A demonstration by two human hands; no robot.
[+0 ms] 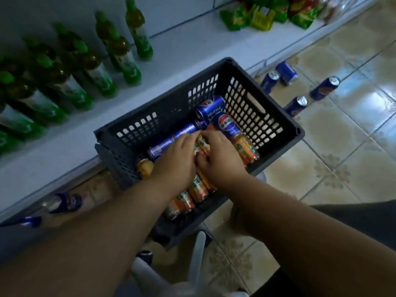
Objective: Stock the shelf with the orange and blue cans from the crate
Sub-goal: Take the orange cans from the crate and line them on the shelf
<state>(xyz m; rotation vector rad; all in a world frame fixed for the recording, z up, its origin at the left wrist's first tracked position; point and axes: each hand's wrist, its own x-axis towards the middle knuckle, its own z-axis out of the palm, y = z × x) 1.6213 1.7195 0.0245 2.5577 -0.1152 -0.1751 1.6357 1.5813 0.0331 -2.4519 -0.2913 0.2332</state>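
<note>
A dark grey slotted crate [267, 116] sits against the edge of a pale shelf [182, 46]. Inside lie several blue cans [211, 107] at the far side and several orange cans [198, 190] nearer me. Both my hands are down in the crate, side by side over the orange cans. My left hand [173, 161] and my right hand [220, 157] close their fingers around an orange can [201, 144] between them. How many cans each hand holds is hidden by the hands.
Green bottles [120, 54] stand in rows on the shelf's left part. Snack bags [257, 16] lie at its far right. Several blue cans [286, 70] stand or lie on the tiled floor right of the crate, others [64, 203] on the floor at left.
</note>
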